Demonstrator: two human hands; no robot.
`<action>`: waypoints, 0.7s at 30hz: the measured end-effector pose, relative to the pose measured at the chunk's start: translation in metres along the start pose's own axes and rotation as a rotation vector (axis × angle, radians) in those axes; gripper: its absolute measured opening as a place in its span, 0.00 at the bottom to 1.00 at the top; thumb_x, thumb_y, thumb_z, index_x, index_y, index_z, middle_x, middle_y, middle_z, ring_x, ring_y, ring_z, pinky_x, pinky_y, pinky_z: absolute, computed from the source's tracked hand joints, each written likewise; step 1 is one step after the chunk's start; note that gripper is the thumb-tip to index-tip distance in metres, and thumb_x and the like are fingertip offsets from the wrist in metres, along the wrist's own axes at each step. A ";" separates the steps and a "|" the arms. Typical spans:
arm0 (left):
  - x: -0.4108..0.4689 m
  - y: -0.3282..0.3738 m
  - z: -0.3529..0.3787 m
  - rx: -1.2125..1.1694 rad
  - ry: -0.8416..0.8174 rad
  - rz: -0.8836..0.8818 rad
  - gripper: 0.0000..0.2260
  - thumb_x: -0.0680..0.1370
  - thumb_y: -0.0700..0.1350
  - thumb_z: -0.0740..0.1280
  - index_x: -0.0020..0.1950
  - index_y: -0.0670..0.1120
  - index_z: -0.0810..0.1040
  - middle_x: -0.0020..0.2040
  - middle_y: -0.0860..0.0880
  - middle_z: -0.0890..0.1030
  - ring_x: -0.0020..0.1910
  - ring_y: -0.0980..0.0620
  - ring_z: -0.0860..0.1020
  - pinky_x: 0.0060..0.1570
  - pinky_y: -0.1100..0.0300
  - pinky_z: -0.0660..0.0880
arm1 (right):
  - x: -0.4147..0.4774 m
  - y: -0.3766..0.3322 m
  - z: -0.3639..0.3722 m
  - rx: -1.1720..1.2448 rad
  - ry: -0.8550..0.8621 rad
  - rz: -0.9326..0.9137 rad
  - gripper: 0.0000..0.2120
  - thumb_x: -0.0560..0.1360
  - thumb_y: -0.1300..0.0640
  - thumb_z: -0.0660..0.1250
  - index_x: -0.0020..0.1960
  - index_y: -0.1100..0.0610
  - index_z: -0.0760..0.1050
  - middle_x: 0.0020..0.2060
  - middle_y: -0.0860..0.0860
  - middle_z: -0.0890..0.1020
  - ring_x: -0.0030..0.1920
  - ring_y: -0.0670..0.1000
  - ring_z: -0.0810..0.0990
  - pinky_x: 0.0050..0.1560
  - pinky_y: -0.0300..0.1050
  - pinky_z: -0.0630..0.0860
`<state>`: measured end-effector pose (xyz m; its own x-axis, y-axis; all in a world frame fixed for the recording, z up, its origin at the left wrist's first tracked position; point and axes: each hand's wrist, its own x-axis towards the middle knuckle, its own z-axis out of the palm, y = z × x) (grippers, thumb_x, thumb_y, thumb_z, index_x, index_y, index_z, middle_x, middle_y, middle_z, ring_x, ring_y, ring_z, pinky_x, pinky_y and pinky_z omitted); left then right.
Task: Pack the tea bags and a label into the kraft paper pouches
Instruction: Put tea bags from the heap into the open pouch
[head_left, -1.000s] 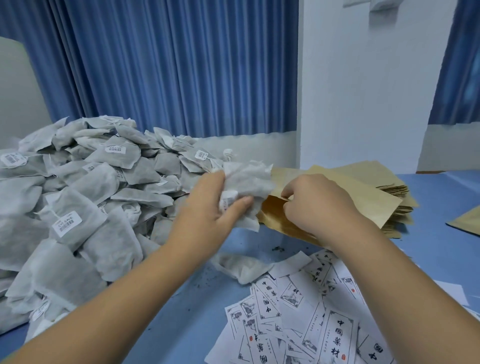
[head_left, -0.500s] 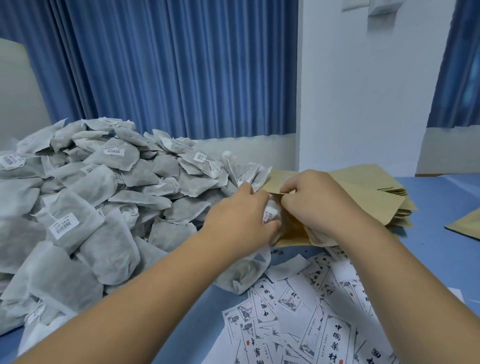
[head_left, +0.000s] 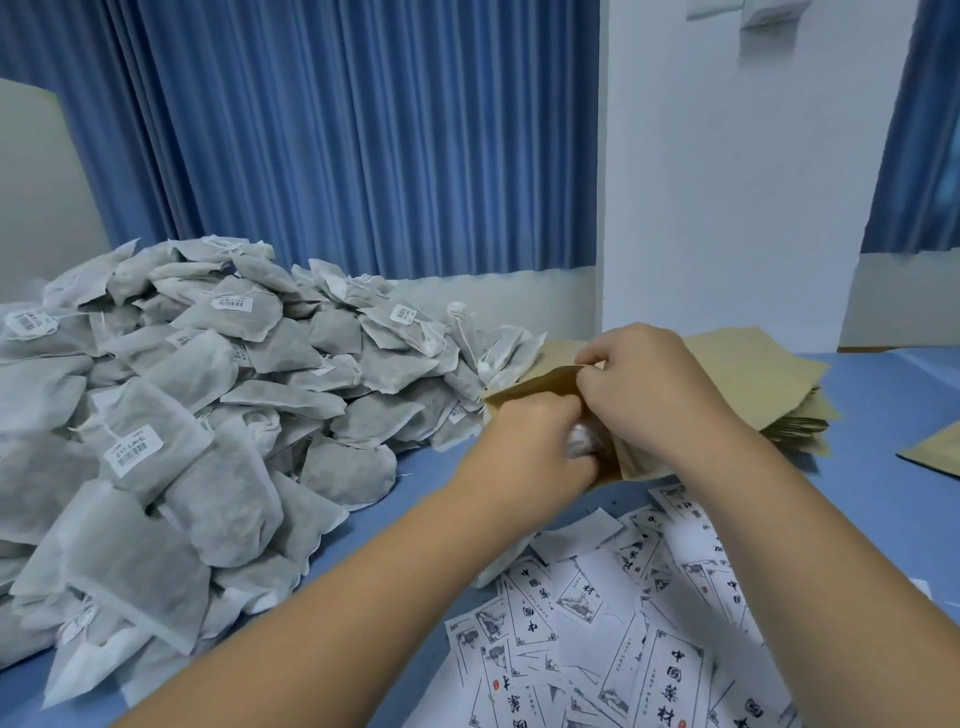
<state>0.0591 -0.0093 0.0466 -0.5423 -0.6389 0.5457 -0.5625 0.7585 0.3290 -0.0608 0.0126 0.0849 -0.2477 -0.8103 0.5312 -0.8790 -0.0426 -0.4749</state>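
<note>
A big heap of grey-white tea bags (head_left: 208, 415) covers the left of the blue table. My right hand (head_left: 644, 384) pinches the top edge of a kraft paper pouch (head_left: 524, 389) and holds its mouth apart. My left hand (head_left: 535, 441) is curled round a bundle of tea bags (head_left: 582, 444) at the pouch's mouth; only a small white part of the bundle shows between the hands. A stack of flat kraft pouches (head_left: 769, 384) lies behind my right hand. Printed white labels (head_left: 623, 623) are scattered at the front right.
Blue curtains and a white wall close off the back of the table (head_left: 415, 483). Another kraft pouch (head_left: 935, 452) lies at the right edge. One loose tea bag (head_left: 493, 571) peeks out under my left forearm beside the labels.
My left hand carried the bundle of tea bags to the right and pushed it into the pouch's mouth, so most of the bundle is now hidden. My right hand kept hold of the pouch's edge.
</note>
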 end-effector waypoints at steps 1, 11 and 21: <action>0.002 -0.001 0.004 0.077 -0.021 -0.016 0.09 0.72 0.43 0.68 0.36 0.45 0.68 0.34 0.50 0.72 0.39 0.46 0.74 0.34 0.57 0.66 | -0.002 -0.003 0.001 0.009 -0.007 -0.017 0.10 0.70 0.62 0.60 0.42 0.61 0.81 0.35 0.57 0.81 0.40 0.59 0.79 0.41 0.51 0.79; -0.005 -0.008 -0.006 -0.125 0.111 0.071 0.07 0.76 0.41 0.64 0.53 0.47 0.79 0.47 0.52 0.80 0.48 0.52 0.77 0.46 0.62 0.70 | -0.002 -0.003 0.006 -0.181 0.090 -0.034 0.09 0.73 0.60 0.59 0.38 0.54 0.76 0.37 0.53 0.78 0.39 0.58 0.75 0.32 0.44 0.68; -0.030 -0.128 -0.040 0.845 -0.400 -0.493 0.14 0.79 0.43 0.60 0.64 0.46 0.71 0.61 0.45 0.70 0.59 0.43 0.75 0.48 0.54 0.69 | -0.001 0.002 0.013 -0.198 -0.039 0.038 0.12 0.75 0.59 0.59 0.48 0.50 0.81 0.41 0.51 0.80 0.40 0.55 0.78 0.35 0.43 0.72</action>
<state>0.1724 -0.0824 0.0185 -0.2151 -0.9645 0.1534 -0.9448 0.1658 -0.2825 -0.0575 0.0063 0.0742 -0.2693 -0.8314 0.4860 -0.9333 0.1008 -0.3448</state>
